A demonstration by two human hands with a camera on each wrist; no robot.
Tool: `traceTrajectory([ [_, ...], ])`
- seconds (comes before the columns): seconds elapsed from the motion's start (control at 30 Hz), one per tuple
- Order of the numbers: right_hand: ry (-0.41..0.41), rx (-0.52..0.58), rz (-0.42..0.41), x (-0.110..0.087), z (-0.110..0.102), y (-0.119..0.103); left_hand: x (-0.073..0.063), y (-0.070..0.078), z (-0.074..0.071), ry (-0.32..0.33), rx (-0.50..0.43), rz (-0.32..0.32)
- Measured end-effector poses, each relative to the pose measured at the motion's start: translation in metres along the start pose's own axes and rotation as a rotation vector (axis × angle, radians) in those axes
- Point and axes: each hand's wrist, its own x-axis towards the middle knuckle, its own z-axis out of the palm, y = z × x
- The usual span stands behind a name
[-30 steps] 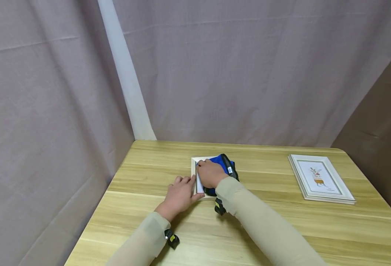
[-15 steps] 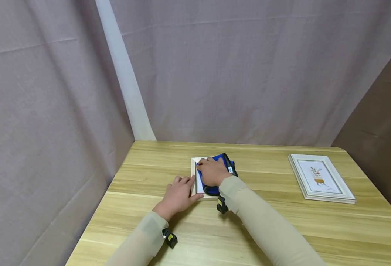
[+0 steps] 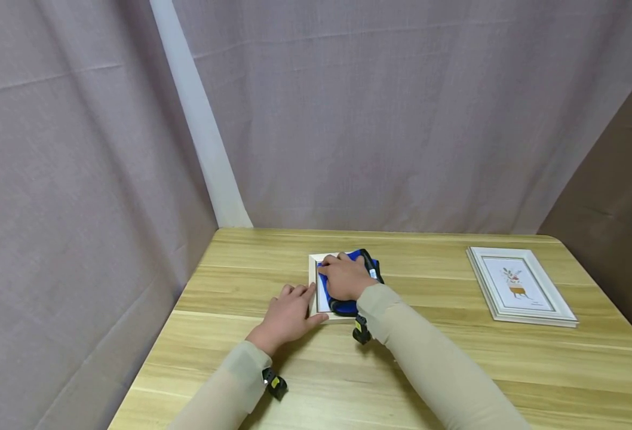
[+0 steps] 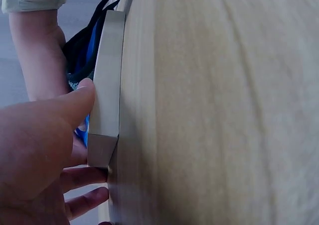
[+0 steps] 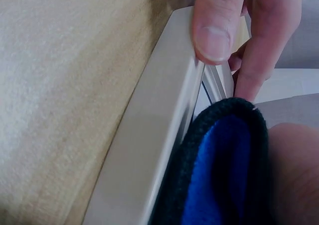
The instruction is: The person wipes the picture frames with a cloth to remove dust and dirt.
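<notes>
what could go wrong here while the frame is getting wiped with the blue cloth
1. The left hand braces only one edge of the small frame, so a hard push from the right hand could slide or twist it on the smooth wooden table.
2. The blue cloth has a black strap trailing at its edge; it might snag a frame corner.
3. The second frame lies near the table's right edge, so a wide arm sweep could knock it off.

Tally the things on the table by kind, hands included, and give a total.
Picture frames: 2, one under the hands, one at the right
Blue cloths: 1
Hands: 2, left hand, right hand
Total: 5
</notes>
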Motion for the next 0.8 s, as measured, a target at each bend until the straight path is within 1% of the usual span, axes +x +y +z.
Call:
traceTrajectory([
  [0.27, -0.009, 0.017, -0.005, -0.002, -0.002, -0.002, 0.000, 0.002, 0.000, -0.010, 0.012, -0.012],
  [0.5, 0.012, 0.037, -0.009, -0.001, 0.002, 0.001, 0.000, 0.002, 0.001, -0.007, 0.003, -0.016],
  [0.8, 0.018, 0.066, -0.036, -0.013, -0.002, -0.002, -0.001, 0.000, 0.001, -0.001, 0.006, -0.016],
])
